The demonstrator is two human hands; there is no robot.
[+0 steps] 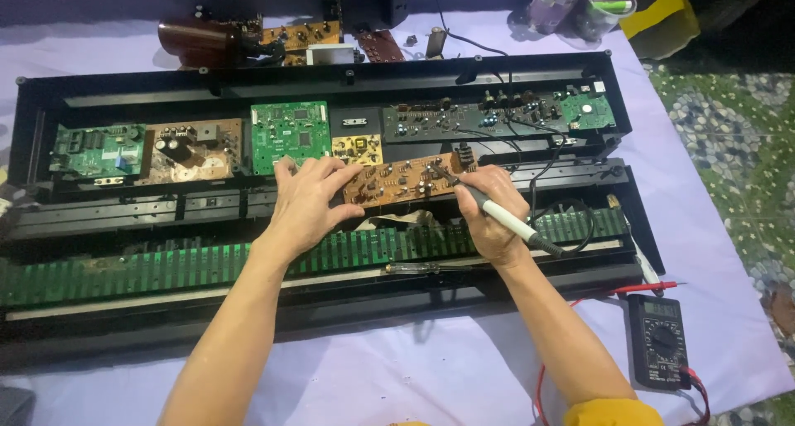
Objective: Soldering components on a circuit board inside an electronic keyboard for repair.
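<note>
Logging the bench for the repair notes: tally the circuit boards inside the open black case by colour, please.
Green boards: 3, at the left end, centre and far right
Brown boards: 2, one seated, one held by the left hand, with the right hand putting a soldering iron to it
Yellow board: 1
Dark board: 1
Total: 7

Light even and fairly bright from overhead, soft shadows under both forearms on the lilac cloth [397, 376], mild glare on the green boards, top corners dim, fine detail slightly soft, edges perhaps a little bowed by the wide lens.
</note>
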